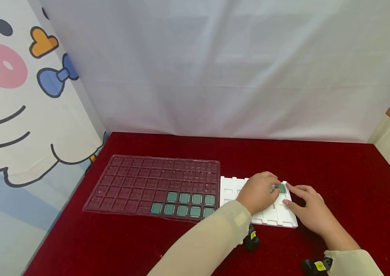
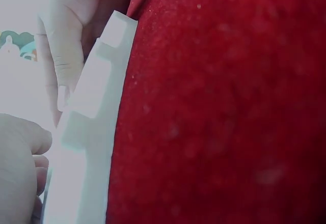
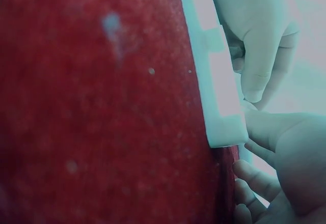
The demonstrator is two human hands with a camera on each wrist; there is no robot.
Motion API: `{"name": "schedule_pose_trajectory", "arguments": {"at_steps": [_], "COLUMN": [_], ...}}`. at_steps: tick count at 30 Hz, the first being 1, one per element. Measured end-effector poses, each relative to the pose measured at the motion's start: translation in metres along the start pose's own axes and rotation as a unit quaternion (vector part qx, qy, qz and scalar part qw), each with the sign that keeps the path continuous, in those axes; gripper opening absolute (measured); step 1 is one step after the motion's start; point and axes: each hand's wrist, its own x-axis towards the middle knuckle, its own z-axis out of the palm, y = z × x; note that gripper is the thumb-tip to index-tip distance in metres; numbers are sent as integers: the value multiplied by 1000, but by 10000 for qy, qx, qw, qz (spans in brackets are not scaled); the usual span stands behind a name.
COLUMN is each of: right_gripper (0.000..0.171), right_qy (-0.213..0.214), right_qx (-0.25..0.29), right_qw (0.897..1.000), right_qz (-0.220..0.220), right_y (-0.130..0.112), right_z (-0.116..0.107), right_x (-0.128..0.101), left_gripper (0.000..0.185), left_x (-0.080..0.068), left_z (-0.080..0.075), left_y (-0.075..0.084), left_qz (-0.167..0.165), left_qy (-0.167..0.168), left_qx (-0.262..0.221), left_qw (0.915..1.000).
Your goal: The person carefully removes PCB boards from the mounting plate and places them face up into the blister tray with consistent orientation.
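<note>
Left hand (image 1: pixel 258 193) pinches a small green square chip (image 1: pixel 280 188) over the white notched foam tray (image 1: pixel 277 218) — right hand (image 1: pixel 307 209), fingers relaxed, steadies the tray's edge just beside that grip. Risk: the chip could slip or seat crooked if the tray shifts on the red counter (image 1: pixel 336 172).

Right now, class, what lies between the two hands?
In the head view, a green chip on the white tray lies between the left hand and right hand.

I see a staged recording booth, not a home or factory floor: a table (image 1: pixel 336 180) covered in red cloth, a plain white sheet (image 1: pixel 215 69) hung as backdrop, cartoon-printed curtains (image 1: pixel 12 96) closing the left and right sides. On the cloth lie a clear grid tray (image 1: pixel 140 180) with green chips (image 1: pixel 184 205) and a white foam tray (image 1: pixel 231 188)
</note>
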Motion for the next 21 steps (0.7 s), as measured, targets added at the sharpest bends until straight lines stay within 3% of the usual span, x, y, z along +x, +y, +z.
{"name": "schedule_pose_trajectory", "arguments": {"at_steps": [21], "right_gripper": [66], "right_qy": [-15], "right_qx": [-23], "right_qw": [10000], "right_qz": [49], "right_y": [0], "right_z": [0], "right_x": [1], "left_gripper": [22], "left_x": [11], "left_z": [10], "left_y": [4], "left_qz": [-261], "left_qy": [-123], "left_qx": [282], "left_qw": [9992]}}
